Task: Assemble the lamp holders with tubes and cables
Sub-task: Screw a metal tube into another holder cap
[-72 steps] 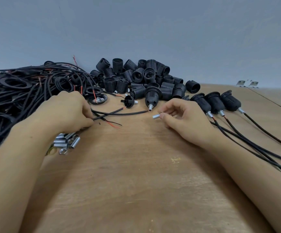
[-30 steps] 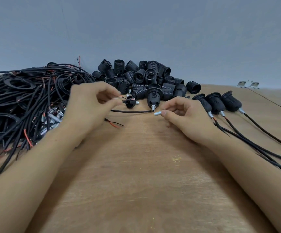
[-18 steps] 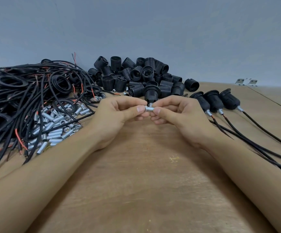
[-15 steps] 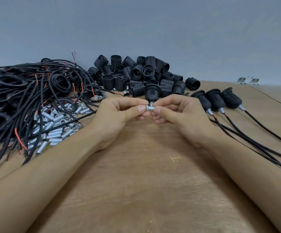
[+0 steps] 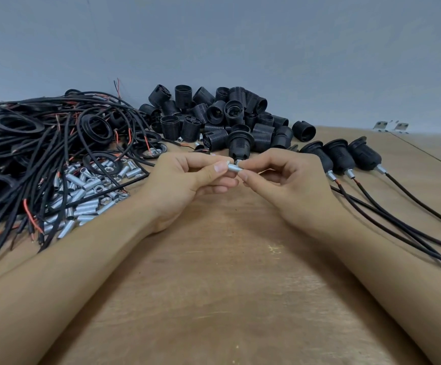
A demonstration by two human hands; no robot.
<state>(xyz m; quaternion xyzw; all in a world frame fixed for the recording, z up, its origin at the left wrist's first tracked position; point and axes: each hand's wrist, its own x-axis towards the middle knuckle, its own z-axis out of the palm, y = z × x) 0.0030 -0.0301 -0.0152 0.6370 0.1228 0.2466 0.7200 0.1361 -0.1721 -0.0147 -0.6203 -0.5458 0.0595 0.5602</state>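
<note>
Over the middle of the bench (image 5: 229, 299), both hands pinch one small metal tube (image 5: 234, 168), left hand (image 5: 185, 185) and right hand (image 5: 285, 183) at opposite ends. Slack fingertips could drop it, letting it roll among the lamp holders (image 5: 227, 119).

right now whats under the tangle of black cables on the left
Loose metal tubes lie on the wooden table, partly beneath the black cables, with black rings mixed in. How many more tubes sit deeper under the tangle is hidden.
</note>
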